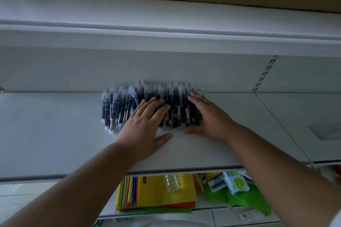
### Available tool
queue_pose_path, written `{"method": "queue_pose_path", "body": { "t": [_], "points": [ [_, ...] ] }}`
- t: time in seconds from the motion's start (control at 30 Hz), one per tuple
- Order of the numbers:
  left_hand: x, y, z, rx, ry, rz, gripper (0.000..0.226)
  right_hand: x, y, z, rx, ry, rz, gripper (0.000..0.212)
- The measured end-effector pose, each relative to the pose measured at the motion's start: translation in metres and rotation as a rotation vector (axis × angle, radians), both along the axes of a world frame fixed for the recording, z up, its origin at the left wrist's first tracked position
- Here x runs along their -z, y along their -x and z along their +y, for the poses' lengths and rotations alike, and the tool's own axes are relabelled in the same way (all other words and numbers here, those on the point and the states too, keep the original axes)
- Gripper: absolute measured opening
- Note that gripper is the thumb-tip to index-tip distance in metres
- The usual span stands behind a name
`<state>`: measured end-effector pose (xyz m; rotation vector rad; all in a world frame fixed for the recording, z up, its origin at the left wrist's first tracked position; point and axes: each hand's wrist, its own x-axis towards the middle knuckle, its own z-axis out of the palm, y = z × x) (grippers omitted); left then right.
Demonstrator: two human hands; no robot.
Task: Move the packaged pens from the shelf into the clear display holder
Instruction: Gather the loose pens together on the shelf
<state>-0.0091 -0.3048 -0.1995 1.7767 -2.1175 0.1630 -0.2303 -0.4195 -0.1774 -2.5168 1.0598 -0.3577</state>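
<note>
We see both hands laid flat, fingers straight, on a heap of dark pens in clear plastic sleeves (147, 105) lying on the white metal shelf (55, 134). The left hand (145, 125) covers the heap's middle; the right hand (206, 116) presses its right end — thumbs on the bare shelf, nearly meeting. Left of the left hand, more of the pens lie uncovered. Below our forearms, on a lower shelf, sit bright coloured paper sheets (156, 193), a clear plastic bottle (171, 182) resting on them, and small packaged goods (232, 182) — right of the bottle.
</note>
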Motion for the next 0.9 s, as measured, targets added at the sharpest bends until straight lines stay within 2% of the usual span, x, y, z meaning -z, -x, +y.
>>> {"method": "queue_pose_path", "body": {
  "t": [0.07, 0.2, 0.33, 0.7, 0.9],
  "points": [
    [-0.002, -0.002, 0.003, -0.061, 0.025, 0.029, 0.078, -0.009, -0.004, 0.001, -0.022, 0.005, -0.022, 0.112],
    [-0.002, -0.007, 0.014, -0.142, 0.058, 0.07, 0.075, -0.024, -0.019, 0.01, -0.012, 0.109, -0.112, 0.082],
    [-0.004, -0.016, 0.029, -0.196, 0.084, 0.116, 0.066, -0.036, -0.038, 0.03, 0.008, 0.157, -0.21, 0.067],
    [-0.014, -0.084, 0.052, -0.346, 0.014, 0.177, 0.05, -0.067, -0.111, 0.086, 0.06, 0.284, -0.267, 0.055],
    [-0.024, -0.112, 0.041, -0.427, -0.171, 0.323, 0.037, -0.061, -0.138, 0.101, 0.152, 0.295, -0.25, 0.046]
  ]
}}
